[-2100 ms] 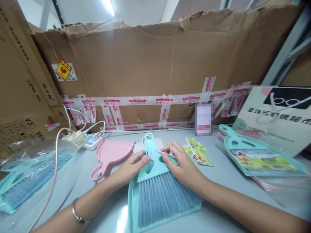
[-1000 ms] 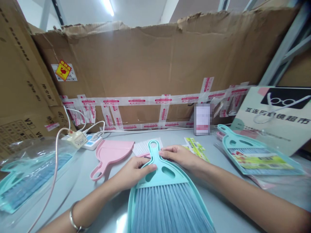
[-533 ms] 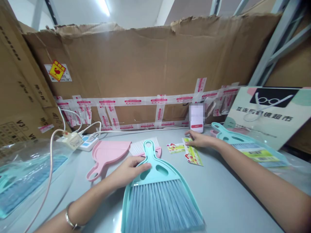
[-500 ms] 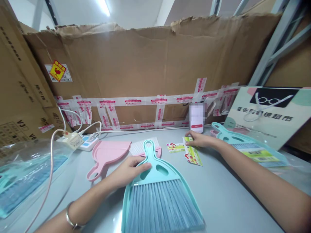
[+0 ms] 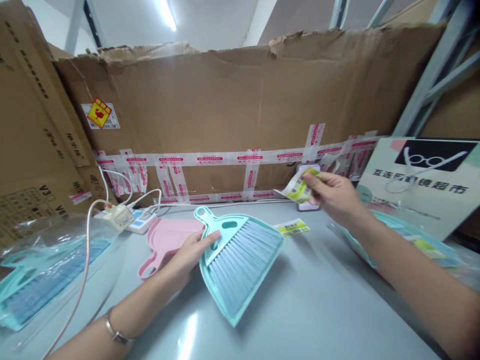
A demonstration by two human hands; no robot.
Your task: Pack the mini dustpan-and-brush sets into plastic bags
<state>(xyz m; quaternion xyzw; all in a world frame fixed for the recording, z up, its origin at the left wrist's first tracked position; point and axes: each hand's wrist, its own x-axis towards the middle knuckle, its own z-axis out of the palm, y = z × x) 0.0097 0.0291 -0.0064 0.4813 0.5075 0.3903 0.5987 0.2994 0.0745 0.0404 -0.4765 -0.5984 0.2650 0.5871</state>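
Observation:
My left hand (image 5: 198, 250) is closed on a turquoise dustpan (image 5: 205, 272) with a matching hand brush (image 5: 240, 255) nested in it. The set is tilted, its handle end to the upper left and its bristles to the lower right. Between the thumb and fingers of my right hand (image 5: 333, 194) is a yellow-green and white printed label card (image 5: 298, 187), raised in front of a phone (image 5: 308, 205). Another label card (image 5: 294, 227) lies on the table below it. Behind my left hand rests a pink dustpan (image 5: 168, 237).
Turquoise brush sets in clear plastic lie at the left (image 5: 48, 275) and right (image 5: 416, 240). A power strip (image 5: 140, 222) with cables sits at the back left. Behind the grey table (image 5: 330, 310) stands a large cardboard box (image 5: 225, 110); a printed white bag (image 5: 420, 185) leans at the right.
My left hand has lifted and turned the dustpan and brush, bristles swinging rightward. My right hand has picked a label card up off the table. The pink brush is now hidden behind the turquoise set.

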